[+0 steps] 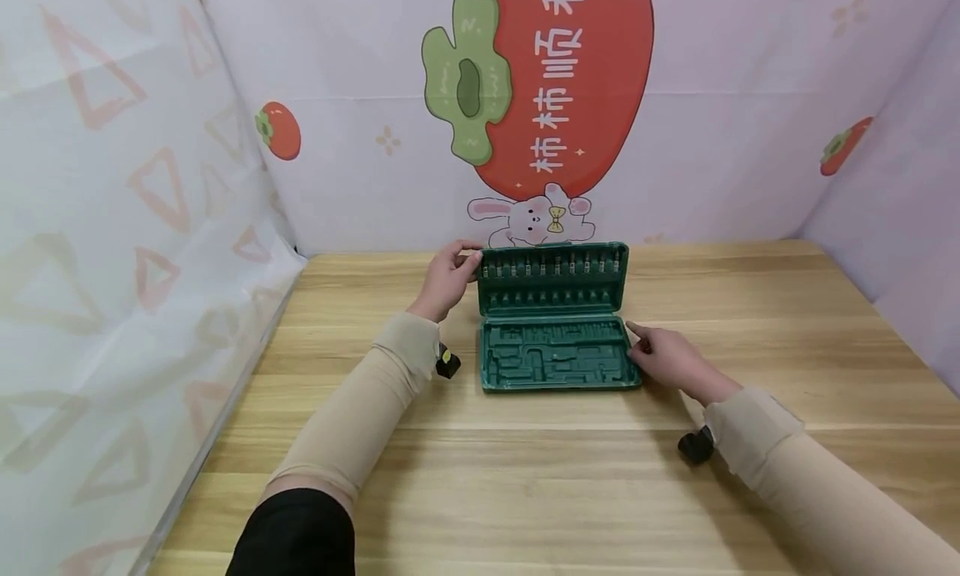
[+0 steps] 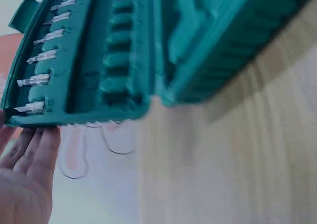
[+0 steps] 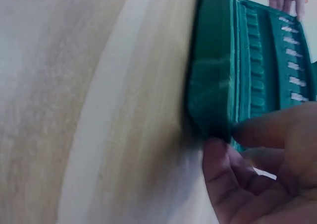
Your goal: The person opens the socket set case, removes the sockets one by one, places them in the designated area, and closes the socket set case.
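Note:
A green plastic tool case (image 1: 558,353) lies open on the wooden table, its lid (image 1: 553,284) raised at the back. Silver screwdriver bits (image 2: 44,55) sit in a row along the lid, while the base shows moulded, empty-looking recesses. At the lid's upper left corner, my left hand (image 1: 447,280) holds the edge between thumb and fingers. My right hand (image 1: 671,359) pinches the right side of the base; in the right wrist view its thumb and fingertips (image 3: 216,157) meet at the base's rim and side wall.
The wooden table (image 1: 525,484) extends around the case on all sides. Behind it hangs a pale backdrop (image 1: 360,51) printed with a persimmon and a rabbit, and a patterned sheet (image 1: 150,226) falls along the left edge.

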{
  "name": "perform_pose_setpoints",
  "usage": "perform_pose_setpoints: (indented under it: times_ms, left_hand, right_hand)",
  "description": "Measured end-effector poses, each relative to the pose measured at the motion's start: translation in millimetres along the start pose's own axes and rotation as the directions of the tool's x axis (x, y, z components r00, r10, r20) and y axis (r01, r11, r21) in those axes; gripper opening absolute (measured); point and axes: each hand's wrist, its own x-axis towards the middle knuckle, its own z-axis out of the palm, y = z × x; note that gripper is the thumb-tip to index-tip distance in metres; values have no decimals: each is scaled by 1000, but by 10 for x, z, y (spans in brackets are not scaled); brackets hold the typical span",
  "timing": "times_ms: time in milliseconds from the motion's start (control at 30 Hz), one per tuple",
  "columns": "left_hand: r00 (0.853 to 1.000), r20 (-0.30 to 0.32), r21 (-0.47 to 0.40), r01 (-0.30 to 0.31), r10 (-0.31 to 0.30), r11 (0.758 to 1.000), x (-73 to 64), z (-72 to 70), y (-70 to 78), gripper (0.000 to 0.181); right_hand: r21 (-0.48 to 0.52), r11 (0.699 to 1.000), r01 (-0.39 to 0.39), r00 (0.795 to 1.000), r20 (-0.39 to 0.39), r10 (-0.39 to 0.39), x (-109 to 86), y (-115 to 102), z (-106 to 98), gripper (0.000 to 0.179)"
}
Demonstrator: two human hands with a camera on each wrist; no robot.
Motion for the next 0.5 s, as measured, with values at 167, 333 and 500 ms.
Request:
perform_pose_setpoints:
  times_ms: [167,333,500]
  left_hand:
    - [994,71,-87,91,-85,992,90,50,-112,46]
    - [980,94,-164,187,-173,969,110,82,-238,49]
    - [959,134,-131,267,-250,955,139,121,-318,53]
  right_hand:
    - [-25,998,50,998,40,-49,-46,42,-17,56]
    - [-34,997,67,995,71,-64,-70,52,-22,55]
    - [-48,997,68,995,73,-65,-62,26,-40,53]
